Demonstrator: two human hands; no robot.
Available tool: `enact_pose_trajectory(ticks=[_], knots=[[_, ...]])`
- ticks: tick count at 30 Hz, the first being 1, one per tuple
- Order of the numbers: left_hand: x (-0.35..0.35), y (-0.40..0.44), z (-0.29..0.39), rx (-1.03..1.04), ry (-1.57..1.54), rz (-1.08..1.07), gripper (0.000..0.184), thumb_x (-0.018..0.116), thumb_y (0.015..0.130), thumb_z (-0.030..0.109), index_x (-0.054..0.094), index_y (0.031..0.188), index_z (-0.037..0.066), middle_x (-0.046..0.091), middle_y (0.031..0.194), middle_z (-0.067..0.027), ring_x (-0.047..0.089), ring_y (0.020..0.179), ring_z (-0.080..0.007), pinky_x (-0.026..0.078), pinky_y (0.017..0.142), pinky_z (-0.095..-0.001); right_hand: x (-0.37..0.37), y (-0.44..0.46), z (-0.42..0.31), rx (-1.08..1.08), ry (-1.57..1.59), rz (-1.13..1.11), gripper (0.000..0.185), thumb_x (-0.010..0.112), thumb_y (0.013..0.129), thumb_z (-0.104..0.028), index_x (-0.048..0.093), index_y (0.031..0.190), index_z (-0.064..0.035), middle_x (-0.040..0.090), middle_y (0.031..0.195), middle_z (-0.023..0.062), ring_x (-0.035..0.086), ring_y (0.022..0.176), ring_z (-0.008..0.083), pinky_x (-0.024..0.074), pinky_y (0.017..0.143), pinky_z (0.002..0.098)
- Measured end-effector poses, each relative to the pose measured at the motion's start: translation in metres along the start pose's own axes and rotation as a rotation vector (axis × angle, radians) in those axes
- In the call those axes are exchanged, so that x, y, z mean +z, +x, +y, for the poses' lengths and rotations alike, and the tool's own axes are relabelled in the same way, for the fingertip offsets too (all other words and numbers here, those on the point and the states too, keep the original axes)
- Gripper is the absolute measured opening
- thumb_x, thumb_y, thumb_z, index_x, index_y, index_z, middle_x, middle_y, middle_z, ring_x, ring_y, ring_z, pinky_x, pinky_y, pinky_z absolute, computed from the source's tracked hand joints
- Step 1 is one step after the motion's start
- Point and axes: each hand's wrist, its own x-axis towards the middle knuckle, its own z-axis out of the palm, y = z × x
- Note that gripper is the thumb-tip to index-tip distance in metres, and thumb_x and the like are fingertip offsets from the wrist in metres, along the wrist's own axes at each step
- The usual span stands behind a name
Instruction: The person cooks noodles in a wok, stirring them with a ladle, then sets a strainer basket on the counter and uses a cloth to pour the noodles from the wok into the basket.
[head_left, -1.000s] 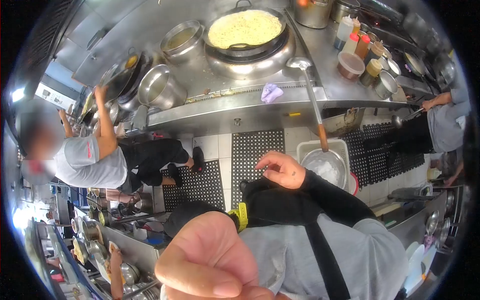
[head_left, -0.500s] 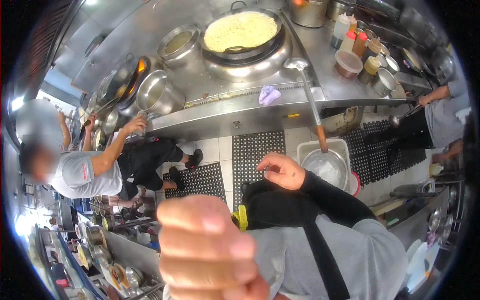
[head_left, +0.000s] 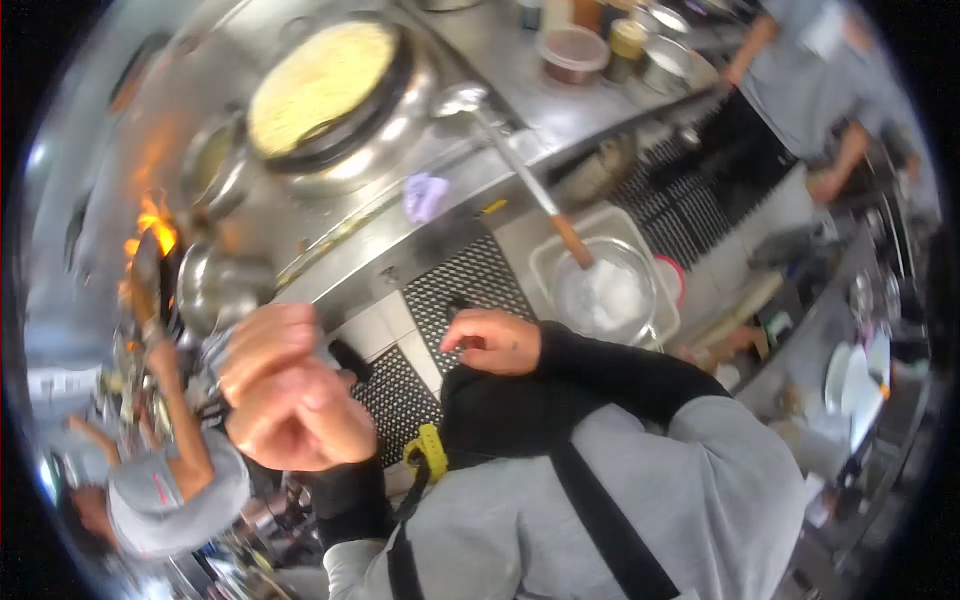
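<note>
My left hand (head_left: 295, 390) is raised in front of me, its fingers curled in a loose fist with nothing visible in them. Held low before my dark apron, my right hand (head_left: 493, 342) has its fingers loosely bent and the thumb apart; it appears to hold nothing. Closest to the right hand is a metal bowl (head_left: 570, 300) with white stuff in it, set in a pale plastic basket (head_left: 540, 262). A long ladle (head_left: 515, 165) with a wooden handle rests on the stove edge, its handle end over the bowl. A purple cloth (head_left: 425, 198) lies on the ledge.
A large wok (head_left: 398, 85) full of pale yellow food sits on the stove. Flames (head_left: 155, 225) rise at a burner on the left, near a co-worker (head_left: 180, 490). Another person (head_left: 815, 75) stands at the right. Black perforated mats (head_left: 470, 285) cover parts of the floor.
My view has turned, so the stove and co-workers appear tilted. My left hand has moved away from the camera, up and left in view. Flames have grown at the left burner.
</note>
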Motion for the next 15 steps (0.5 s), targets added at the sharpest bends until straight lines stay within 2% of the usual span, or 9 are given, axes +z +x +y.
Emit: enact_pose_trajectory(ticks=[3, 6, 9, 10, 12, 14, 15], knots=[[0.001, -0.008, -0.057, -0.103, -0.053, -0.033, 0.013, 0.057, 0.091, 0.007, 0.052, 0.102, 0.002, 0.061, 0.094, -0.0187, 0.061, 0.086, -0.0293, 0.051, 0.080, -0.0422, -0.004, 0.013, 0.010, 0.031, -0.006, 0.076, 0.023, 0.059, 0.085, -0.006, 0.062, 0.107, -0.0056, 0.055, 0.093, 0.0074, 0.055, 0.077, 0.0163, 0.0455, 0.068, 0.0291], [0.004, -0.009, -0.116, -0.305, -0.078, -0.105, 0.012, 0.055, 0.090, -0.001, 0.057, 0.101, -0.001, 0.063, 0.102, -0.0197, 0.062, 0.093, -0.0267, 0.049, 0.084, -0.0367, -0.004, 0.034, 0.016, 0.083, 0.063, 0.210, 0.024, 0.058, 0.081, -0.006, 0.060, 0.104, -0.0015, 0.057, 0.094, 0.0114, 0.058, 0.076, 0.0194, 0.0478, 0.068, 0.0329], [0.001, -0.009, -0.190, -0.411, 0.057, -0.300, 0.014, 0.058, 0.092, 0.003, 0.061, 0.105, -0.002, 0.064, 0.106, -0.0164, 0.061, 0.094, -0.0214, 0.046, 0.090, -0.0316, -0.005, 0.062, 0.018, 0.133, 0.038, 0.264, 0.023, 0.058, 0.084, -0.006, 0.061, 0.106, -0.0033, 0.058, 0.098, 0.0096, 0.059, 0.080, 0.0180, 0.0481, 0.070, 0.0312], [0.004, -0.008, -0.214, -0.388, 0.073, -0.346, 0.016, 0.060, 0.092, 0.008, 0.063, 0.105, -0.001, 0.065, 0.105, -0.0118, 0.060, 0.096, -0.0176, 0.045, 0.088, -0.0275, -0.006, 0.071, 0.017, 0.154, 0.029, 0.267, 0.022, 0.057, 0.085, -0.006, 0.062, 0.107, -0.0042, 0.058, 0.100, 0.0086, 0.059, 0.082, 0.0169, 0.0479, 0.071, 0.0305], [0.009, -0.005, -0.248, -0.423, 0.209, -0.460, 0.015, 0.057, 0.090, 0.002, 0.063, 0.102, -0.002, 0.065, 0.104, -0.0155, 0.062, 0.097, -0.0259, 0.047, 0.088, -0.0332, -0.005, 0.087, 0.023, 0.124, -0.016, 0.310, 0.022, 0.058, 0.086, -0.006, 0.061, 0.107, -0.0035, 0.058, 0.100, 0.0088, 0.059, 0.083, 0.0173, 0.0482, 0.072, 0.0304], [0.010, -0.015, -0.294, -0.189, 0.422, -0.532, 0.018, 0.058, 0.088, 0.005, 0.063, 0.105, 0.001, 0.064, 0.105, -0.0178, 0.062, 0.098, -0.0330, 0.048, 0.088, -0.0387, -0.006, 0.101, 0.028, 0.099, -0.050, 0.358, 0.022, 0.058, 0.086, -0.006, 0.061, 0.107, -0.0032, 0.059, 0.101, 0.0090, 0.059, 0.084, 0.0174, 0.0483, 0.073, 0.0303], [0.009, -0.023, -0.315, -0.157, 0.435, -0.543, 0.021, 0.058, 0.086, 0.007, 0.063, 0.106, 0.003, 0.064, 0.107, -0.0190, 0.061, 0.099, -0.0369, 0.048, 0.088, -0.0438, -0.006, 0.105, 0.030, 0.086, -0.062, 0.384, 0.022, 0.058, 0.086, -0.006, 0.061, 0.108, -0.0032, 0.059, 0.101, 0.0090, 0.059, 0.084, 0.0173, 0.0484, 0.073, 0.0302]])
